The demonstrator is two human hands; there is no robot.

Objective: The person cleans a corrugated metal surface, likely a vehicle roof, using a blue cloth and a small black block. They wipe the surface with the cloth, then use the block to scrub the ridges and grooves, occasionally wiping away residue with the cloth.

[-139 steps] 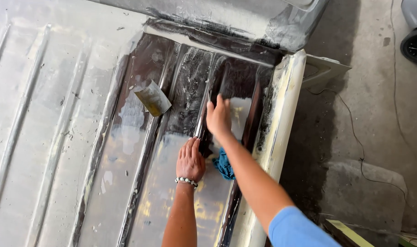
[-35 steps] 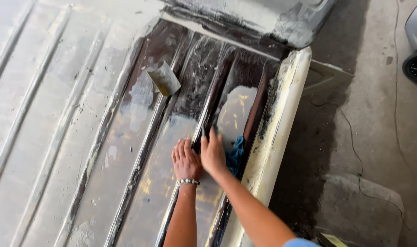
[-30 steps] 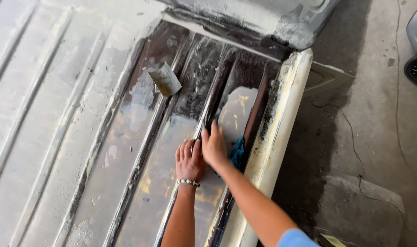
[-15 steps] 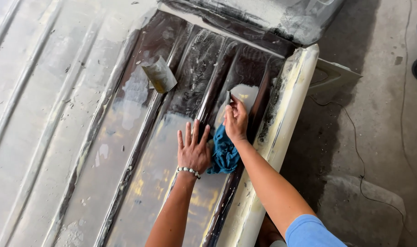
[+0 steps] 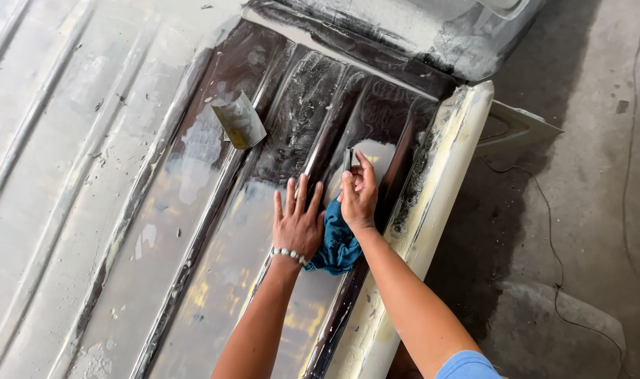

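Note:
My left hand [image 5: 298, 221] lies flat on the dark ribbed metal panel [image 5: 214, 231], fingers spread, a beaded bracelet at the wrist. Its thumb side touches a crumpled blue cloth [image 5: 336, 245] lying in a groove between both hands. My right hand [image 5: 360, 193] is curled around a small thin flat blade [image 5: 348, 158], whose tip rests on a pale filler patch [image 5: 380, 151] in the groove. The cloth sits partly under my right wrist.
A smeared grey putty spreader [image 5: 239, 119] lies on the panel up and left of my hands. A cream-coloured raised edge [image 5: 432, 203] borders the panel on the right, with concrete floor [image 5: 579, 210] and a thin cable beyond. The panel's left part is pale and dusty.
Both hands slid up the groove. My right hand left the cloth and reached up to the pale patch with the blade. My left hand spread flat beside the cloth.

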